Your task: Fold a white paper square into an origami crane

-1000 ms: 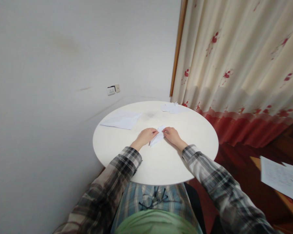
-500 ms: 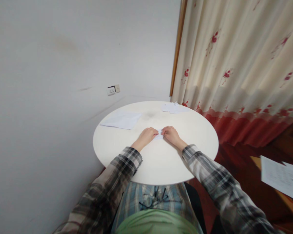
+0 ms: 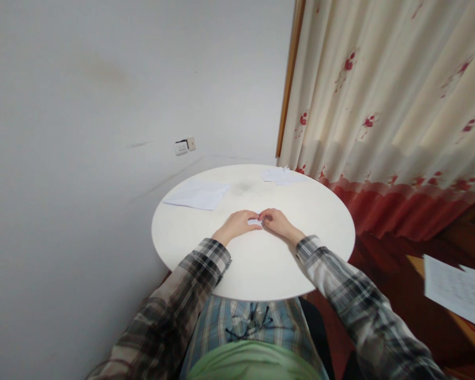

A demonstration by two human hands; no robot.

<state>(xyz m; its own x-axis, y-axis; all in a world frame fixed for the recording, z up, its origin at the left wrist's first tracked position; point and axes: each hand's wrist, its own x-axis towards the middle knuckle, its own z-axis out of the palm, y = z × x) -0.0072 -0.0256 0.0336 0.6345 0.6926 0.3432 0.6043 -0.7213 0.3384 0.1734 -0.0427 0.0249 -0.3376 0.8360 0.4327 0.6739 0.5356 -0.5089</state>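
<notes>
A small white piece of paper [image 3: 255, 222] lies at the middle of the round white table [image 3: 257, 269], partly covered by my fingers. My left hand [image 3: 239, 224] curves round it from the left, thumb on the near side and fingers on the far side. From the right, my right hand [image 3: 276, 220] pinches the paper's right end with bent fingers. The two hands' fingertips nearly meet over it. How the paper is folded is too small to make out.
White sheets [image 3: 200, 195] lie on the table's left side. Torn-looking paper [image 3: 283, 176] sits at its far edge. A wall with a socket [image 3: 181, 148] stands at the left, a curtain [image 3: 380, 105] at the right. Written papers [image 3: 455, 287] rest on a lower surface at right.
My left thumb and fingers have spread round the paper's two sides, and both hands have shifted slightly nearer to me. Less of the paper shows now.
</notes>
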